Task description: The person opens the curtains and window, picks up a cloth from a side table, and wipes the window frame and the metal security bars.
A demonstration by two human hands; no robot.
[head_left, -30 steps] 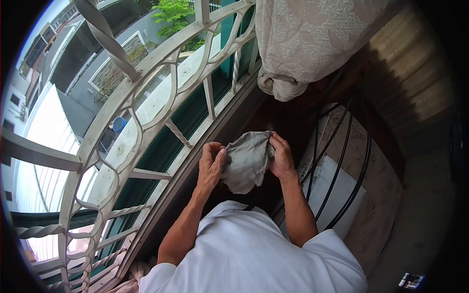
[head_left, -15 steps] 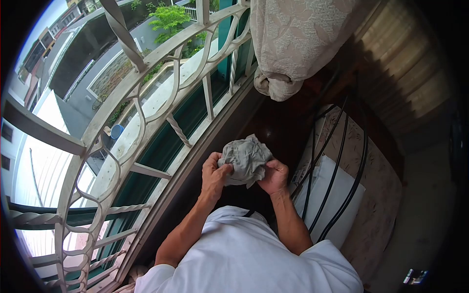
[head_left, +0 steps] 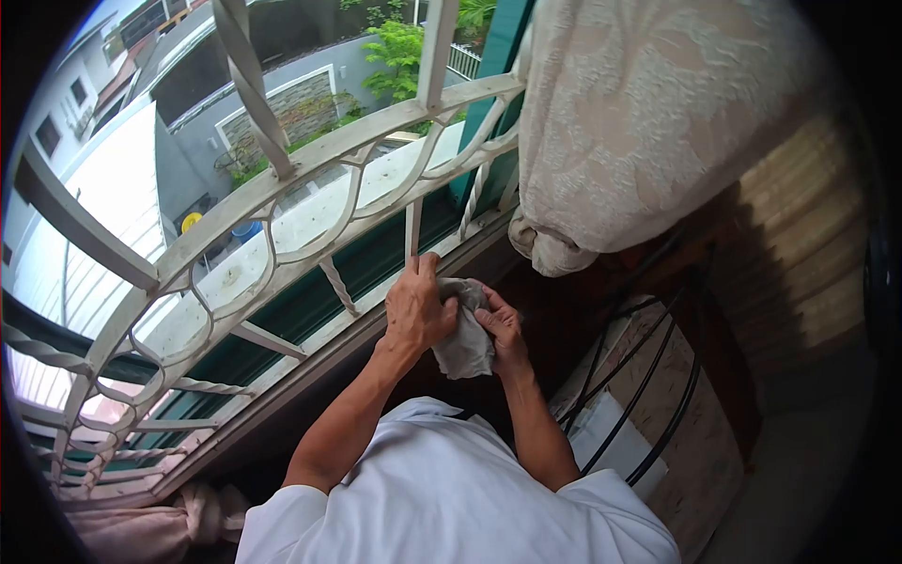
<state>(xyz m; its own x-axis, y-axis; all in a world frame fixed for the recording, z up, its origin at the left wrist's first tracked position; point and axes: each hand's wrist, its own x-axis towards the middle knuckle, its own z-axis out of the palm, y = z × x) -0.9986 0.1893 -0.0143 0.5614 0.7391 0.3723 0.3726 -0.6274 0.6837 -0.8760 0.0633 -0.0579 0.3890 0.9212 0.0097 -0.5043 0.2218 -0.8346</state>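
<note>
Both bare hands — left [head_left: 413, 308], back upward, and right [head_left: 501, 331], thumb on top — grip the crumpled grey cloth [head_left: 462, 343] between them.

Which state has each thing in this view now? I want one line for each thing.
Grey cloth, crumpled, held in both hands.
Left hand, thumb against the cloth.
Right hand, gripping the cloth.
Upper curtain, hanging, gathered at its lower end.
Lower-left curtain, knotted.
White grille, in place.
Green-framed window, open or shut unclear.
</note>
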